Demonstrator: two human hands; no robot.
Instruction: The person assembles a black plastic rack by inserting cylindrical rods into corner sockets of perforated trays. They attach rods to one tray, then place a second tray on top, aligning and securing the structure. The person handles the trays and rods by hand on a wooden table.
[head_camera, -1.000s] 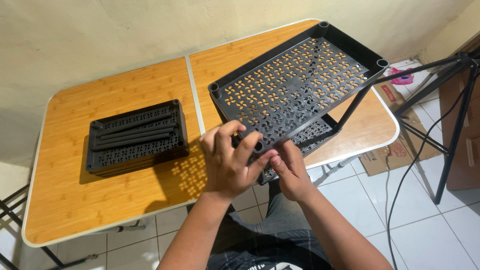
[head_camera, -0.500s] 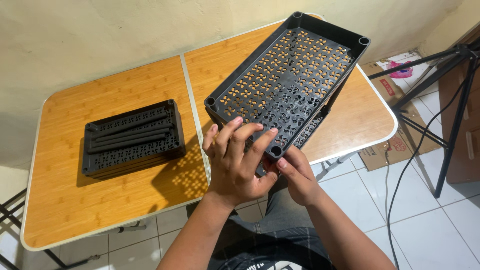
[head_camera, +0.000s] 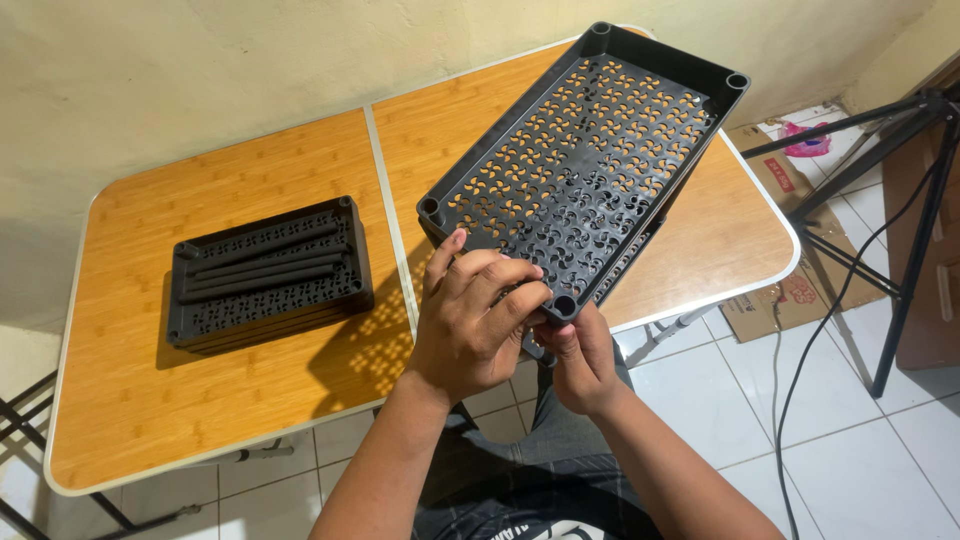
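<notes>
Black plastic makes up the perforated shelf tray (head_camera: 590, 150) that the person holds tilted above the right half of the worktop (head_camera: 250, 400), its far end raised toward the wall and its near corner down at the hands. A second tray of the same kind (head_camera: 625, 262) sits just beneath it, mostly hidden, with only its edge showing below the right side.

The left hand (head_camera: 470, 325) lies over the near edge of the upper tray, its fingers (head_camera: 500, 275) curled down onto the patterned surface beside the round corner socket (head_camera: 563, 304), its grip pressed onto the tray. The right hand (head_camera: 580, 360) comes up from below that same corner, thumb and fingertips pinching something under the socket; what it pinches is hidden by the tray and the left hand.

On the left half of the wood-grain worktop, well apart from the hands, rests a stack of flat black trays (head_camera: 268, 275) with several dark tubes (head_camera: 265, 262) lying lengthwise in the top one.

To the right, on the white tiled floor (head_camera: 820, 420), stand the black legs of a tripod (head_camera: 890, 200) with a cable trailing down, and flattened cardboard (head_camera: 775, 300) lies by the worktop's edge.
</notes>
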